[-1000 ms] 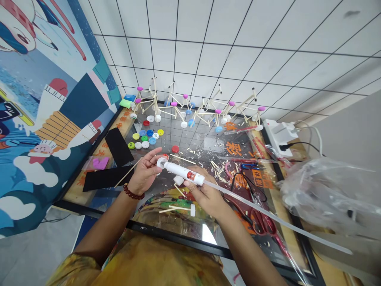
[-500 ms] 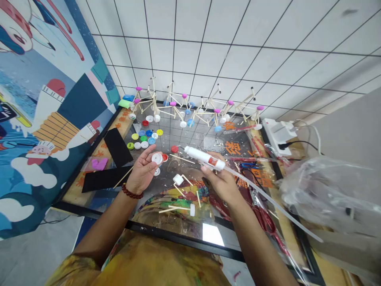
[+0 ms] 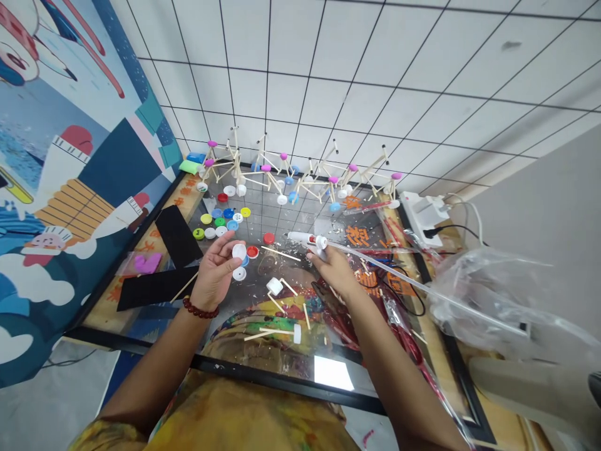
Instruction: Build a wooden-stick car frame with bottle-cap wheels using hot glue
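Observation:
My left hand (image 3: 216, 270) pinches a white bottle cap (image 3: 239, 252) between thumb and fingers, above the glass tabletop. Red, blue and white caps lie just beside it. In my right hand (image 3: 334, 269) is a white hot glue gun (image 3: 305, 238), its nozzle pointing left. A long clear glue stick (image 3: 399, 269) runs out of its back to the right. A loose red cap (image 3: 268, 238) and a thin wooden stick (image 3: 280, 253) lie between the hands. Nearer me are a white cap with sticks attached (image 3: 275, 286) and another cap with sticks (image 3: 297, 334).
Several stick-and-cap figures (image 3: 266, 168) stand along the wall. Coloured caps (image 3: 220, 222) cluster at the left, near black strips (image 3: 178, 237) and pink clay (image 3: 148, 263). At the right are a power strip (image 3: 425, 216), red-handled scissors (image 3: 407, 338) and a plastic bag (image 3: 474, 294).
The glue gun has turned in my right hand, and its nozzle sits slightly lower. My left hand still holds the white cap, now tilted differently. The whole view has shifted a little.

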### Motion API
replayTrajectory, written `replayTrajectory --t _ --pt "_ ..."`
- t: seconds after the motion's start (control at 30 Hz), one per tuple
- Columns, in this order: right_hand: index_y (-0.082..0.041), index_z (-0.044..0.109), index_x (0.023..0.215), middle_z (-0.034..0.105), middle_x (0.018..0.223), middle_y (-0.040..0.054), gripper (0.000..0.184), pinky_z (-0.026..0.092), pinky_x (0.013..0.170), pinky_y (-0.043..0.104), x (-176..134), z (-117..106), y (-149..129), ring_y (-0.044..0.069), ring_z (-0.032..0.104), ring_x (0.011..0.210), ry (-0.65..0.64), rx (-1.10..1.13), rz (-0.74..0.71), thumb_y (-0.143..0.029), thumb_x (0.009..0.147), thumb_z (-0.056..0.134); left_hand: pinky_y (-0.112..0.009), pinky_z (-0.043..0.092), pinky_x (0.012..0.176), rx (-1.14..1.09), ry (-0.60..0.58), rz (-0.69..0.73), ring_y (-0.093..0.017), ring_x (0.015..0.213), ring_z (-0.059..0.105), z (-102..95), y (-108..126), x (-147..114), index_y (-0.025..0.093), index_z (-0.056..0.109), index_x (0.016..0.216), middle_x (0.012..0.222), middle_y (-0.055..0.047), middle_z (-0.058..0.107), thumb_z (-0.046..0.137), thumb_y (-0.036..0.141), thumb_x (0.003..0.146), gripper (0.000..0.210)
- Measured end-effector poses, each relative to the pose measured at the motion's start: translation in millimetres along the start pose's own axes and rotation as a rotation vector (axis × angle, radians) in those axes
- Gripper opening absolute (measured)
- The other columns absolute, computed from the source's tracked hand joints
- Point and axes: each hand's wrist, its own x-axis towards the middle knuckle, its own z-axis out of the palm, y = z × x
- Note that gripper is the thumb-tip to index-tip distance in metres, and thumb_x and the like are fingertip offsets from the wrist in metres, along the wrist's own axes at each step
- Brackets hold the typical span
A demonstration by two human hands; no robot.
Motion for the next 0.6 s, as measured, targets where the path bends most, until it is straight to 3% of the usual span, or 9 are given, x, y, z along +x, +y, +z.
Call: replayTrajectory --t 0.23,0.37,0.47,0.6 --pt "-0.011 0.058 0.124 0.065 0.117 0.0187 0.046 0.047 0.094 0.047 -15.4 -13.1 -7.4 0.033 0.060 0.109 -0.001 -0.199 -0.037 -0.034 0.084 0.058 -0.022 0.054 0.077 -0.021 0.037 -0.012 -0.013 0.090 0.066 3.0 1.6 -0.7 0.023 0.073 0.106 0.091 -0.001 0.073 0.088 0.010 0.053 0.057" --pt "-0.006 0.051 0.130 0.057 0.127 0.0246 0.054 0.044 0.098 0.053 -49.3 -20.5 -14.6 0.037 0.054 0.118 0.160 -0.311 -0.116 -0.038 0.087 0.058 -0.022 0.054 0.077 -0.054 0.058 0.004 -0.013 0.087 0.066 2.9 1.8 -1.1 0.023 0.074 0.105 0.090 -0.001 0.072 0.089 0.011 0.052 0.056" --pt "-0.016 0.057 0.121 0.064 0.115 0.0163 0.037 0.047 0.095 0.050 -83.8 -19.9 -27.9 0.032 0.058 0.111 0.229 -0.268 -0.215 -0.038 0.091 0.056 -0.022 0.054 0.078 -0.090 0.095 0.053 -0.011 0.085 0.065 0.1 6.2 1.7 0.023 0.074 0.105 0.090 -0.001 0.072 0.090 0.014 0.054 0.054" --pt "-0.025 0.058 0.118 0.065 0.114 0.0084 0.030 0.050 0.088 0.043 -118.3 -9.2 -51.1 0.026 0.060 0.105 0.047 -0.227 -0.460 -0.033 0.089 0.063 -0.023 0.053 0.076 -0.162 0.158 0.193 -0.010 0.079 0.064 -7.5 17.8 8.1 0.023 0.073 0.102 0.087 0.000 0.070 0.089 0.020 0.058 0.047"
